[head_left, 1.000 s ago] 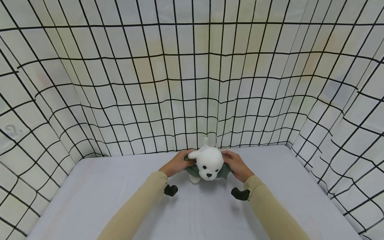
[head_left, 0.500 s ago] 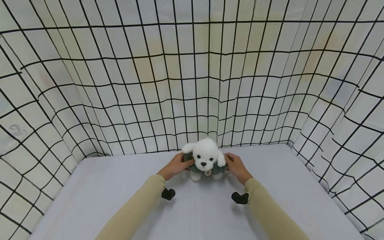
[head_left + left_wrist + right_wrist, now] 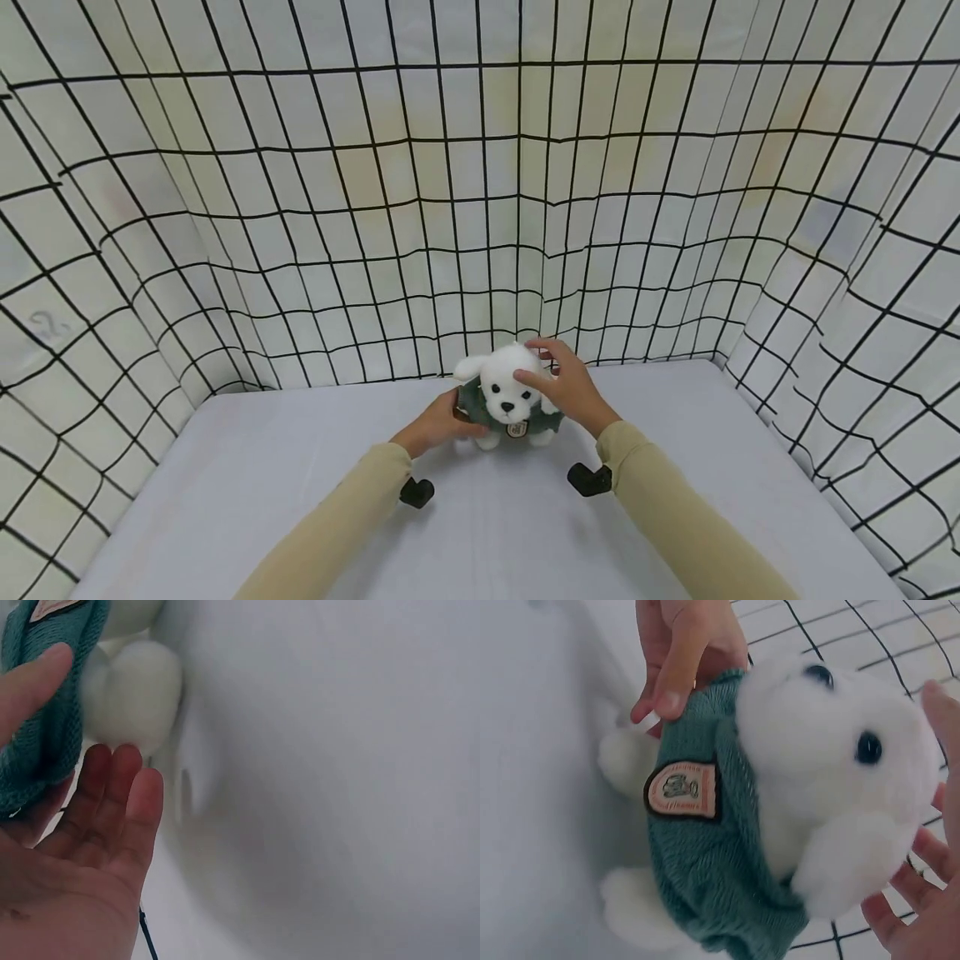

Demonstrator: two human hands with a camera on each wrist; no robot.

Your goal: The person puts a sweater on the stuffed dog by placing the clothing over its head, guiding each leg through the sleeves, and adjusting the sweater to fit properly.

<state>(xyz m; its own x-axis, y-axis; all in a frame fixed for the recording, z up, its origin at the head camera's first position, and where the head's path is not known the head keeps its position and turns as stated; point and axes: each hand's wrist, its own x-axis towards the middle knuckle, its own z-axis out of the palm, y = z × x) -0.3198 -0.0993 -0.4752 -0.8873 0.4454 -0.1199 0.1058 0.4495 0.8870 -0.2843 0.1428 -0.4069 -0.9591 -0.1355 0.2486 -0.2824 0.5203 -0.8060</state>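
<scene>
In the head view, a white plush dog (image 3: 508, 364) in a knitted green sweater (image 3: 712, 877) stands upright at the back of the table, facing me. A badge (image 3: 681, 789) sits on its chest. My left hand (image 3: 437, 427) grips the dog's side. Its thumb presses the sweater's front in the left wrist view, while fingers of that hand (image 3: 75, 892) reach below, beside a white paw (image 3: 142, 690). My right hand (image 3: 573, 396) is spread loosely about the dog's head, thumb before the face and fingers behind. Whether those fingers press the fur, I cannot tell.
A table with a white cover (image 3: 480, 533) lies under both arms. Black netting (image 3: 487, 200) over a pale backing rises behind it and along both sides. Small black pieces (image 3: 417, 492) hang at each wrist.
The dog first tilted, then came upright facing me. My right hand has left the sweater's side and risen to the head. My left hand keeps its grip, its thumb now lower.
</scene>
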